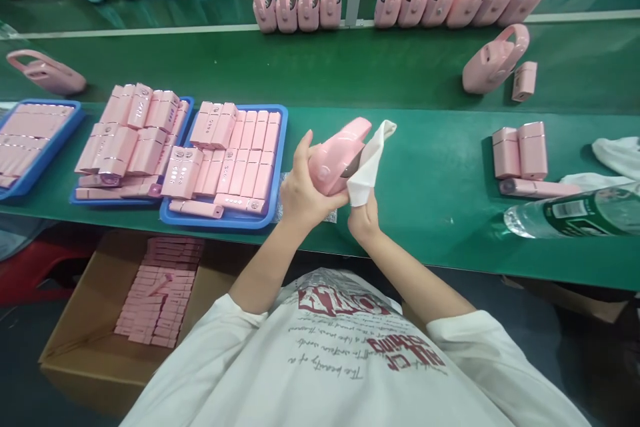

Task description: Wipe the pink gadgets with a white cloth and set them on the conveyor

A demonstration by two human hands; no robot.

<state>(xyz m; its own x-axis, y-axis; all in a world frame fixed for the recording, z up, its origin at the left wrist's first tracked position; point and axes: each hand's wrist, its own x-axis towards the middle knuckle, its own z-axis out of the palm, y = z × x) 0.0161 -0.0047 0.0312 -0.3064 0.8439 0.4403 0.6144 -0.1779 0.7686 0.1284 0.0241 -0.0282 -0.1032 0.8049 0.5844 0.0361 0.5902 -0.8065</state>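
Observation:
In the middle, above the green table's front part, my left hand [303,193] is wrapped round a pink looped device [331,159], which is tilted with its loop end pointing up and right. My right hand [364,217] is closed on a white cloth [367,170], whose upper corner sticks up. The cloth lies against the dark panel side of the device and partly covers it. Fingers of my right hand are partly hidden behind the cloth.
Blue trays [283,167] of pink blocks stand left. A cardboard box [75,320] of pink pieces sits below. At right lie a bottle [575,213], pink blocks [533,150] and white cloth [617,153]. Pink devices [309,5] line the back shelf.

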